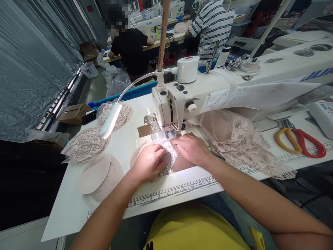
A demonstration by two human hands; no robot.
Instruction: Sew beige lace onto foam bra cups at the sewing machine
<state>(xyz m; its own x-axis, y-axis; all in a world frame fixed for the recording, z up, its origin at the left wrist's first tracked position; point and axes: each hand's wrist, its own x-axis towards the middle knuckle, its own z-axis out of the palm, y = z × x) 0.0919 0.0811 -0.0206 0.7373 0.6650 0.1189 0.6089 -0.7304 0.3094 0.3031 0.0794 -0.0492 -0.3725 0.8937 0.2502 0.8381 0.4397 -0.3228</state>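
Under the needle area of a white sewing machine (169,104) lies a pale lace piece (170,152), lit by the lamp. My left hand (151,161) rests on its left part with fingers curled; whether they pinch the fabric is hidden. Right of the needle, my right hand (191,149) lies with its fingers extended over the brown plate (183,163), fingertips beside the lace edge. Beige lace cups (87,144) and round beige pads (97,175) sit on the table to the left. More lace fabric (234,139) is bunched right of the machine head.
Scissors with yellow and red handles (300,142) lie at the right. A lamp on a bent neck (111,119) hangs over the table's left part. A printed ruler (166,192) runs along the front edge. Two people sit at machines beyond. A cardboard box (74,114) stands at the left.
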